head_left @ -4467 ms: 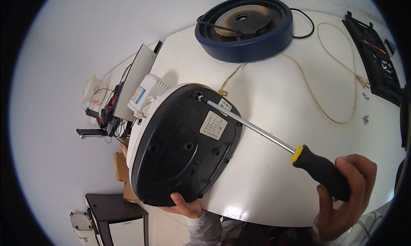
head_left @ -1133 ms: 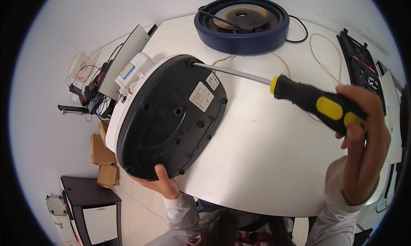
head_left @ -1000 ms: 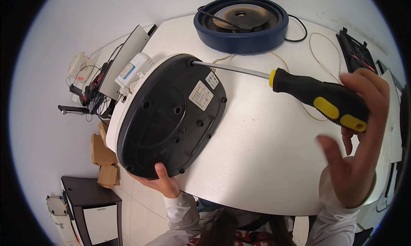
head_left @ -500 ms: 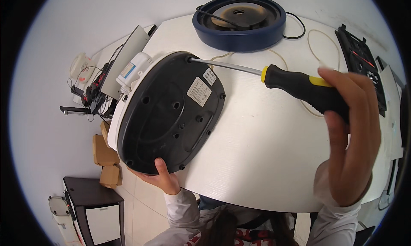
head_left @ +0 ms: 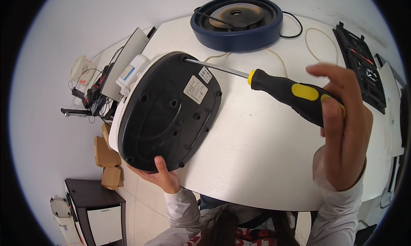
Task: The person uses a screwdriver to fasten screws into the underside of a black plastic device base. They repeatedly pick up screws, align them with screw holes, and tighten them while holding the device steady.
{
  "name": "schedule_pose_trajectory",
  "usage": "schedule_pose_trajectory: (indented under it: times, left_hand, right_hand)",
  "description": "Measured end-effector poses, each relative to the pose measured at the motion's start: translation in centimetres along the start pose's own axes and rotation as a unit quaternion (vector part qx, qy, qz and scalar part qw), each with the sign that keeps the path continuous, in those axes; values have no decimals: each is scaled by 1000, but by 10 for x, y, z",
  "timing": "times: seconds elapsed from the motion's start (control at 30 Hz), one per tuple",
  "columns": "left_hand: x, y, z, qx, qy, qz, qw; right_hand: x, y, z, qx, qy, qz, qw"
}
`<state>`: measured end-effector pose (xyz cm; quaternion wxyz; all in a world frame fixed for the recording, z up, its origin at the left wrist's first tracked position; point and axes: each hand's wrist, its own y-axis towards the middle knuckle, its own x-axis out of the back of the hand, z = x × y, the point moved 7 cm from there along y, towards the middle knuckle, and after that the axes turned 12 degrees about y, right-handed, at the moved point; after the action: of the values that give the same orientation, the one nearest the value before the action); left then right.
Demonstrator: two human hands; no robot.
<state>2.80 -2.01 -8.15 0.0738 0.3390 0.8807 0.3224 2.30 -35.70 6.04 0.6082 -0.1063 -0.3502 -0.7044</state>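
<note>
A white appliance with a black, oval underside [head_left: 160,117] is tipped up on the table, its base turned toward me. Screw holes and pale labels dot that base. My left hand [head_left: 160,175] grips the lower rim, thumb on the black face and the other fingers mostly hidden behind. My right hand [head_left: 346,126] is curled around the handle end of a black-and-yellow screwdriver [head_left: 291,92], thumb against the grip and index finger raised off it. The metal shaft runs left into a hole near the top of the base; the tip is hidden inside.
A round dark-blue appliance part [head_left: 237,36] with a black cord stands at the back of the white table [head_left: 248,160]. Right of it lies an open black tool case [head_left: 361,70]. A white panel with tangled wires [head_left: 124,66] is at left, above cardboard boxes [head_left: 107,152].
The screwdriver handle has turned, showing more yellow patches, and sits slightly further left in view. My right fingers have shifted on it, the index finger lifting. My left hand keeps its hold.
</note>
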Motion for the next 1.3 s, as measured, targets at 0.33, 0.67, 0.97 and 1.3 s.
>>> schedule_pose_trajectory:
  times: [0.33,0.67,0.97,1.3]
  left_hand:
    - [3,0,2,-24,2,37,999]
    - [1,1,1,0,4,11,1000]
    - [3,1,3,9,5,-5,1000]
    - [3,0,1,10,6,-4,1000]
  right_hand:
    - [-7,-5,10,157,-10,-31,987]
    - [-3,0,-6,162,-89,-110,977]
    - [-2,-5,2,173,-100,-37,979]
    - [-9,-10,0,169,36,-117,978]
